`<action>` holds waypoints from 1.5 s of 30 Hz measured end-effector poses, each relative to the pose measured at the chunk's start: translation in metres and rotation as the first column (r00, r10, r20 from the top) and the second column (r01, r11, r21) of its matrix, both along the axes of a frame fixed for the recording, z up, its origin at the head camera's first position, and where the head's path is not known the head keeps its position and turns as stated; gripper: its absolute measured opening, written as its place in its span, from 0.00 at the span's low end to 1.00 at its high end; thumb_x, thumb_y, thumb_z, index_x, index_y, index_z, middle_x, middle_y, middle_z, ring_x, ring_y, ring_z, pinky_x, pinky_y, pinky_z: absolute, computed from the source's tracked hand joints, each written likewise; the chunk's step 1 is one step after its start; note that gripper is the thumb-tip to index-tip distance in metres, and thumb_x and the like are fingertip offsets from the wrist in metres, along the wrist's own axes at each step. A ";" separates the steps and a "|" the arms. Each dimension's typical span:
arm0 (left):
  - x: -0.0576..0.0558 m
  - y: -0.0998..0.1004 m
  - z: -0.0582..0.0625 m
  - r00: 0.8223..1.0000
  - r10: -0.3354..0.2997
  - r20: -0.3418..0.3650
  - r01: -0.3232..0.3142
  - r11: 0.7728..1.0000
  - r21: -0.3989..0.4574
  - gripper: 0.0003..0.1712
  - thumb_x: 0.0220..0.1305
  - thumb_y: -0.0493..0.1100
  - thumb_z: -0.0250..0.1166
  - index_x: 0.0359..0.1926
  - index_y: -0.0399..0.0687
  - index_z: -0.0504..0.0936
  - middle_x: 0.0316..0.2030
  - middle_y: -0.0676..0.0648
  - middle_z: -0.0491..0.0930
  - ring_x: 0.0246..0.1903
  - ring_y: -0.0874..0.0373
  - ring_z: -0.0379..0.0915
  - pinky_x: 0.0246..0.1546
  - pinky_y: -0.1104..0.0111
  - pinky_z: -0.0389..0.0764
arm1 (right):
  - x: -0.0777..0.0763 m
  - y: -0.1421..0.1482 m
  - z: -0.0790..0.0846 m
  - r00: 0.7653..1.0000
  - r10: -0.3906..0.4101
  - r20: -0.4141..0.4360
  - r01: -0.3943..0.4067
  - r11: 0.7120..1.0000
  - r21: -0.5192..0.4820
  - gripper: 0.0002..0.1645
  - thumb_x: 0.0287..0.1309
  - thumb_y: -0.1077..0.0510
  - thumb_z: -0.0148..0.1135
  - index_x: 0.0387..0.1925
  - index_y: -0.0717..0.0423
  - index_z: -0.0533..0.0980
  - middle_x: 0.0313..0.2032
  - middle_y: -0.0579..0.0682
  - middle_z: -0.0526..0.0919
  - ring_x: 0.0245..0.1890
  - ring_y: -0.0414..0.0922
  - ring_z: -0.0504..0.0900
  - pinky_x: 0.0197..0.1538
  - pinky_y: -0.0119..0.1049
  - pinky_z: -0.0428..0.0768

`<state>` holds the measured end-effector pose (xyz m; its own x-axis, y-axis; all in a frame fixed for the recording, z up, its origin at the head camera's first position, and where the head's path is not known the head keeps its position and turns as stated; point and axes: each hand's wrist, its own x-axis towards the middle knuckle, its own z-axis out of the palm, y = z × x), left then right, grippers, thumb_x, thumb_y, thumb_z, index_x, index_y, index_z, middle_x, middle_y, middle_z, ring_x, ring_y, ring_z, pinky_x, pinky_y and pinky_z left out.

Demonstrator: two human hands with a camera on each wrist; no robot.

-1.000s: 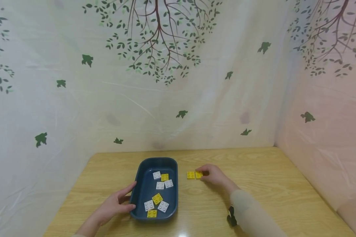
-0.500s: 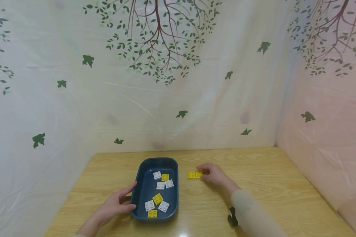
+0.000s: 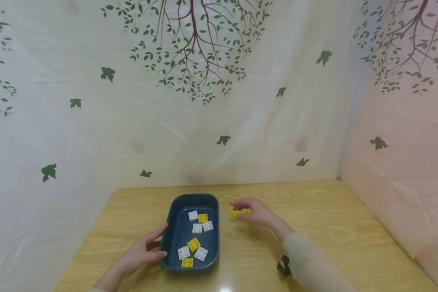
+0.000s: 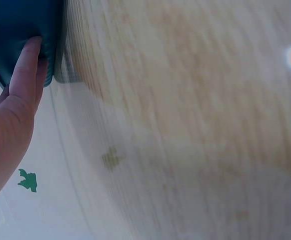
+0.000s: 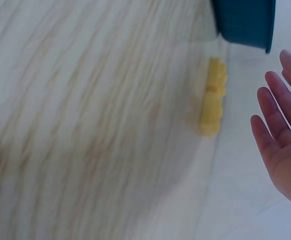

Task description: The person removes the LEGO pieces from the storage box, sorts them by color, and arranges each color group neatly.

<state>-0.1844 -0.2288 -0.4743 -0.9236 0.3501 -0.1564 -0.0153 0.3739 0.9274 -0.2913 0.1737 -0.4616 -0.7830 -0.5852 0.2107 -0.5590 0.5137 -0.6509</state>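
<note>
Two yellow bricks [image 5: 213, 100] lie side by side on the surface [image 3: 332, 219], near the right wall of the blue tray [image 3: 179, 229]; their row runs roughly parallel to the surface's far edge. The right hand [image 3: 259, 211] is nearer: fingers loosely extended above the row, apart from it, grasping nothing. The left hand [image 3: 140, 253], beyond the tray from the bricks, rests unclenched, extended fingers against the tray's left outer wall.

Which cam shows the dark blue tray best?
Head: the whole tray is in frame, open inside and bricks in it visible. Left wrist: just a cropped outer portion, left hand against it. Right wrist: only a cut-off outer piece at the top edge.
</note>
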 end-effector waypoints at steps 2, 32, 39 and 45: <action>0.000 0.000 0.000 1.000 -0.002 -0.002 0.002 1.000 0.001 0.49 0.62 0.41 0.70 0.78 0.48 0.53 0.74 0.30 0.49 0.63 0.29 0.63 0.61 0.41 0.67 | 0.002 -0.004 0.004 1.000 0.019 -0.016 -0.019 1.000 0.002 0.25 0.59 0.60 0.69 0.59 0.58 0.78 0.48 0.50 0.85 0.50 0.49 0.83 0.57 0.51 0.78; -0.006 -0.004 0.000 0.999 -0.028 -0.021 0.029 1.000 0.005 0.48 0.63 0.42 0.70 0.78 0.48 0.53 0.74 0.30 0.49 0.63 0.29 0.63 0.61 0.42 0.68 | 0.021 -0.082 0.051 0.944 0.331 -0.021 -0.326 0.938 0.118 0.31 0.58 0.51 0.72 0.63 0.46 0.76 0.53 0.37 0.82 0.56 0.35 0.76 0.61 0.37 0.72; -0.008 -0.005 -0.001 0.999 -0.030 -0.015 0.030 0.999 -0.012 0.47 0.63 0.44 0.69 0.78 0.50 0.54 0.74 0.31 0.51 0.64 0.30 0.63 0.61 0.44 0.69 | 0.016 -0.103 0.042 0.880 0.475 0.004 -0.470 0.870 0.150 0.33 0.58 0.54 0.72 0.65 0.48 0.74 0.57 0.40 0.80 0.59 0.34 0.73 0.66 0.35 0.67; -0.008 -0.005 0.000 0.999 -0.048 -0.024 0.048 0.999 0.001 0.47 0.64 0.42 0.69 0.78 0.48 0.54 0.74 0.30 0.50 0.64 0.29 0.62 0.60 0.42 0.69 | 0.011 -0.119 0.026 0.830 0.558 0.004 -0.549 0.816 0.178 0.34 0.57 0.59 0.72 0.65 0.52 0.73 0.59 0.44 0.79 0.59 0.33 0.73 0.65 0.31 0.67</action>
<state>-0.1926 -0.2343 -0.4745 -0.9091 0.3945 -0.1338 0.0251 0.3726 0.9276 -0.2799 0.0547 -0.4351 -0.3083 -0.9460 0.1001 -0.8090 0.2054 -0.5508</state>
